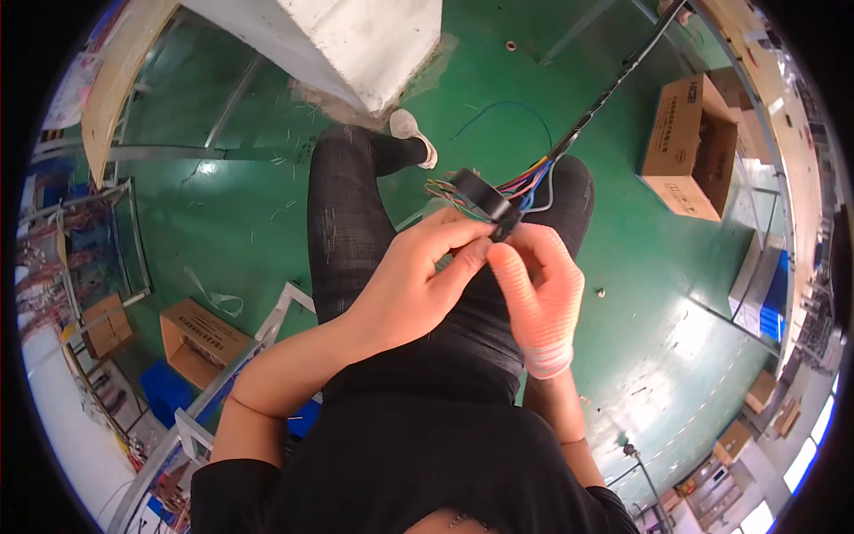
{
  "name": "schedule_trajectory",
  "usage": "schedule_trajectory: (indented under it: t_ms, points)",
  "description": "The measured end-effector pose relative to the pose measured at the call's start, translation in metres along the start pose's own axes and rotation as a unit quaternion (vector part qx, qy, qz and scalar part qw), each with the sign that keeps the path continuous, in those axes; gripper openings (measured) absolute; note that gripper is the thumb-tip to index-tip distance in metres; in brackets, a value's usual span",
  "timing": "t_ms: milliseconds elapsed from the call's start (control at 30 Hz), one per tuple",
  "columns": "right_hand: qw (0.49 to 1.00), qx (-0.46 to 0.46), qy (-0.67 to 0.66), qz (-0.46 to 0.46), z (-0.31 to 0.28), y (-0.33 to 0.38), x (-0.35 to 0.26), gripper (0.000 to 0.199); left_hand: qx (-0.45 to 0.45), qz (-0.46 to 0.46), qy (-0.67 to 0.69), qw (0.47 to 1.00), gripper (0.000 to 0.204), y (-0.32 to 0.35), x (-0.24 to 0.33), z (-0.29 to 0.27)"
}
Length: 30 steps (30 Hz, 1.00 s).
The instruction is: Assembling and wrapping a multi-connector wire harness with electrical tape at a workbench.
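In front of my lap, both hands meet at a roll of black tape (481, 195) that lies against a bundle of coloured wires (531, 184). My left hand (416, 271) is bare and closed, thumb and forefinger pinched just below the roll, the other fingers behind the wires. A pinkish-looking knit glove covers my right hand (545, 283), its fingers curled at the roll's lower end and its thumb close to my left thumb. Loose wire ends (439, 189) stick out left of the roll. Past it, the wires run into a black-wrapped cable (614, 86) going up to the right.
An open cardboard box (673, 142) stands on the green floor (240, 214) at the right. Another carton (200, 336) lies at the lower left, beside a metal frame (267, 331). A white pillar base (365, 44) rises ahead. Benches with wooden tops (120, 84) flank both sides.
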State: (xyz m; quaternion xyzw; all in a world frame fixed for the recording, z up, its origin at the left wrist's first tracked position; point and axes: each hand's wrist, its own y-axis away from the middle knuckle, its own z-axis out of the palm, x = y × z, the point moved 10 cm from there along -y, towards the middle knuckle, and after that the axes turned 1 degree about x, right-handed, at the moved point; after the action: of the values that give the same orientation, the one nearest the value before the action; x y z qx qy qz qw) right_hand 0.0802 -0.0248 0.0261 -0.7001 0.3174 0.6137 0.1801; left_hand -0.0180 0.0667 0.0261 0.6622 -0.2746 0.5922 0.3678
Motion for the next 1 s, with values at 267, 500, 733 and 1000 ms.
schedule_trajectory:
  t_ms: [267, 500, 733, 1000]
  points:
    - [0.968, 0.007, -0.228, 0.100, 0.014, 0.004, 0.017, 0.010, -0.073, -0.049, -0.033, 0.996, 0.016, -0.011, 0.000, 0.003]
    - [0.990, 0.053, -0.101, 0.085, 0.003, 0.011, 0.014, 0.008, -0.057, 0.105, -0.173, 0.978, 0.029, -0.016, 0.026, -0.004]
    - [0.985, 0.027, 0.168, 0.029, -0.015, 0.011, -0.025, 0.007, -0.149, 0.355, -0.413, 0.825, 0.043, -0.014, 0.056, 0.035]
    - [0.976, -0.098, 0.189, -0.048, -0.026, 0.013, -0.023, 0.006, -0.353, 0.262, -0.381, 0.814, 0.020, -0.036, 0.055, 0.065]
